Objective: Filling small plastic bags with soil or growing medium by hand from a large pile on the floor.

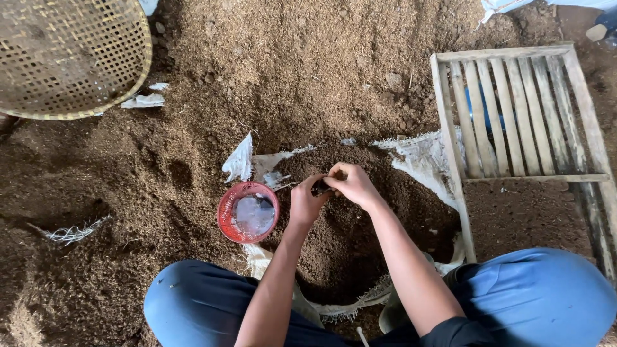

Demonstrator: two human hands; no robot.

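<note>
My left hand [306,202] and my right hand [352,183] meet over a dark soil heap [350,238] lying on a torn white sack [424,157]. Both pinch a small dark item [320,187] between their fingertips; what it is I cannot tell. A small red mesh basket [248,212] with a clear plastic bag inside sits just left of my left hand. My knees in blue trousers frame the bottom of the view.
A slatted wooden crate frame [514,115] lies at the right, touching the sack. A round woven bamboo tray [67,54] sits at the top left. Brown sawdust-like ground [289,64] spreads all around, with white scraps [144,99] near the tray.
</note>
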